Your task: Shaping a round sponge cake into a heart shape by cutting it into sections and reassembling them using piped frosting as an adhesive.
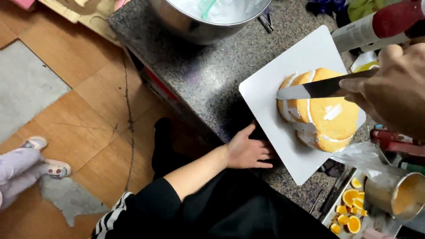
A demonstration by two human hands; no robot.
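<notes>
A layered yellow sponge cake with white cream between its layers sits on a white square board on a speckled stone counter. My right hand grips a long flat spatula whose blade lies across the cake's top and left side. My left hand rests flat on the counter, fingers touching the board's near edge.
A steel mixing bowl with white cream stands at the counter's far end. A tray of orange slices and a metal cup sit at lower right. A red and white can is upper right. Another person's feet are on the wooden floor at left.
</notes>
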